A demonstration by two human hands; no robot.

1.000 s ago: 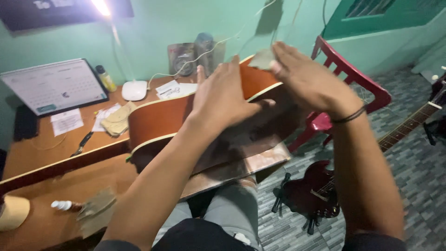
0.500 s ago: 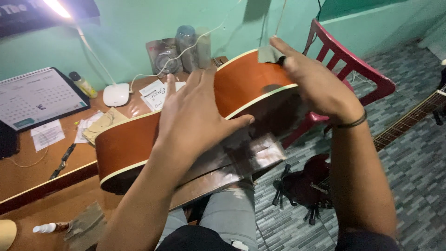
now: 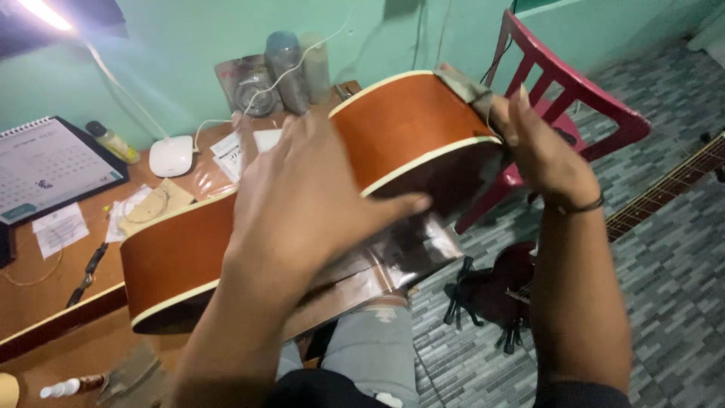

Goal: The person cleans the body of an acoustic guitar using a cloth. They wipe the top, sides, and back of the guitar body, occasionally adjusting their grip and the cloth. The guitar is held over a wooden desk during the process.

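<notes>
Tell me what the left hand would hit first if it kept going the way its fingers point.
The left hand lies flat on the acoustic guitar body, fingers pointing up and away. Going on, it would likely meet the papers and the grey bottles by the wall; depth is unclear.

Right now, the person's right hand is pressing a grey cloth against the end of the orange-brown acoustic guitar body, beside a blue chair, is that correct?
Not quite: the head view shows the chair is red, not blue. The right hand does press the grey cloth against the end of the orange-brown acoustic guitar body.

silvery foil packet (image 3: 245, 85) against green wall | white desk calendar (image 3: 45, 166) at desk's left | paper slips (image 3: 238, 147) beside it
</notes>
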